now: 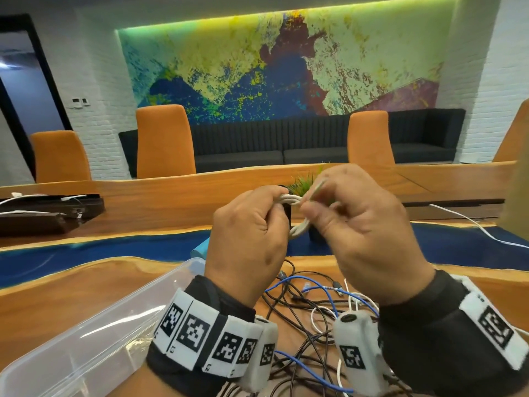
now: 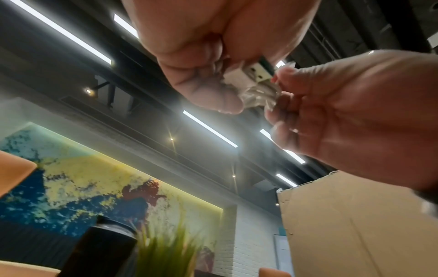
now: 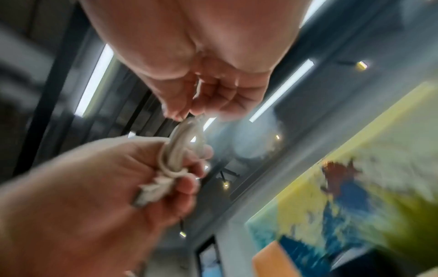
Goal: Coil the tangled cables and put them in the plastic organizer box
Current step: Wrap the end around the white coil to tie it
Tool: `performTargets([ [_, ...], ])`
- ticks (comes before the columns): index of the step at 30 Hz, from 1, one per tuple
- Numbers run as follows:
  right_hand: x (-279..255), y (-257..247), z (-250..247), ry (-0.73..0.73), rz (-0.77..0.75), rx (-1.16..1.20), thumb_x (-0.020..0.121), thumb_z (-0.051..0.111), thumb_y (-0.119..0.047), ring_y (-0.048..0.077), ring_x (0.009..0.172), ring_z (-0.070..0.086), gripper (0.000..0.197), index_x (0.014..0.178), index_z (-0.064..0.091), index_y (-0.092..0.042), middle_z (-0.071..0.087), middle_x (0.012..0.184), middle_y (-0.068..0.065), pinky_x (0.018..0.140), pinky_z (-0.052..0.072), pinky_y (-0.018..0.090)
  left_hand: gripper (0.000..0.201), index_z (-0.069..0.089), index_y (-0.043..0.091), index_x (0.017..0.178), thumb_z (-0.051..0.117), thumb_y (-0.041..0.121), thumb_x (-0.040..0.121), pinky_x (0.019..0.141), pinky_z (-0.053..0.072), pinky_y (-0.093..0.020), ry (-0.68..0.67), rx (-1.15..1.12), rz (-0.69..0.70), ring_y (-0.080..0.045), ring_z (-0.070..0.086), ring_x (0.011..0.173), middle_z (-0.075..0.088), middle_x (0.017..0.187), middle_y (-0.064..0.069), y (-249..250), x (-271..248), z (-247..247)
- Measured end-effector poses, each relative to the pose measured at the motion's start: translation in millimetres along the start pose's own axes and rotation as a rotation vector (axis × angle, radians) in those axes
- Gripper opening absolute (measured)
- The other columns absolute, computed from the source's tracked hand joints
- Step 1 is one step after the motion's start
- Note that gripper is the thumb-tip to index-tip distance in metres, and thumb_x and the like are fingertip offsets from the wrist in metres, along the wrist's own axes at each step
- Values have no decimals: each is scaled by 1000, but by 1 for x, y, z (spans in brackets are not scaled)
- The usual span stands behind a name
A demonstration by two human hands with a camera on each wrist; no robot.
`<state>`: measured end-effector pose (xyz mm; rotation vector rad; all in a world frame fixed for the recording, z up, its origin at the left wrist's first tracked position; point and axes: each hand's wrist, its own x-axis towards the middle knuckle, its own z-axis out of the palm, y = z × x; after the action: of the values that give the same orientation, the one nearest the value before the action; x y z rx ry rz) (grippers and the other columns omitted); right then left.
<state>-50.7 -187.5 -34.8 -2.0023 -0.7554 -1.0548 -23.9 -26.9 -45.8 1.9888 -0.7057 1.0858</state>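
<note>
Both hands are raised above the table with a small coil of white cable between them. My left hand grips one side of the coil, its white plugs showing against the palm. My right hand pinches the loops at the other side with thumb and fingertips. Below the hands lies a tangle of black, blue and white cables on the wooden table. The clear plastic organizer box stands open at the lower left.
A small potted plant and a dark cylinder stand just behind the hands. A cardboard box rises at the right. A white cable trails across the blue strip of the table. Orange chairs line the far side.
</note>
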Motion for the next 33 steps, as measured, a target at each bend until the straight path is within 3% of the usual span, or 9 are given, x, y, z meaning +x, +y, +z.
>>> performTargets([
  [3,3,-6,-6,126,296,449,93,57,-28,13,75,63,16,89,66,-15,67,80,1,65,53,25,21,67,20,109,54,11,96,65,53,-34,2,-70,-28,-10,62,76,65,88,7,8,-3,6],
  [6,4,-1,-11,188,541,733,94,51,-21,16,75,63,20,87,67,-11,68,79,4,66,54,25,39,57,30,130,50,13,96,67,53,-33,-94,-94,-41,-10,59,76,62,93,8,15,-7,10],
  [10,7,7,-17,192,620,881,97,48,-18,17,73,62,23,86,66,-10,66,78,6,68,54,29,33,58,33,126,45,18,98,72,55,-34,-313,-144,-87,-12,62,82,60,99,10,18,-6,11],
  [14,7,6,-19,42,446,649,94,52,-11,20,70,64,16,89,64,-1,67,78,12,66,57,30,32,61,32,121,63,18,92,83,54,-28,-400,-205,-113,-4,61,97,64,106,15,20,-3,3],
  [17,5,7,-21,-51,316,530,94,54,-4,24,73,64,11,93,65,-3,68,80,12,69,57,35,19,69,27,108,71,25,89,71,57,-24,-430,-354,-183,-3,69,83,74,92,11,22,0,-2],
  [21,4,5,-21,-65,225,397,92,58,-3,22,79,68,14,98,67,-11,70,83,9,71,59,31,9,73,23,98,69,24,90,62,56,-24,-440,-378,-218,-4,68,71,74,83,7,20,1,-2],
  [25,5,9,-18,82,379,438,89,63,1,21,76,72,32,111,55,-20,72,74,6,69,60,33,9,71,26,97,62,29,95,67,55,-37,-465,-249,-154,-7,64,73,70,82,7,19,-1,2],
  [29,5,13,-19,70,528,357,90,64,-6,26,73,72,10,95,70,-13,73,75,9,69,61,42,14,66,25,97,53,30,100,70,48,-29,-400,-82,-29,-6,56,82,61,87,12,18,-3,4],
  [33,5,13,-24,-23,549,294,95,59,-16,30,84,70,18,94,76,-11,75,82,7,79,59,48,20,69,19,99,51,28,99,69,49,-25,-194,-106,23,-9,59,83,65,88,8,17,0,2],
])
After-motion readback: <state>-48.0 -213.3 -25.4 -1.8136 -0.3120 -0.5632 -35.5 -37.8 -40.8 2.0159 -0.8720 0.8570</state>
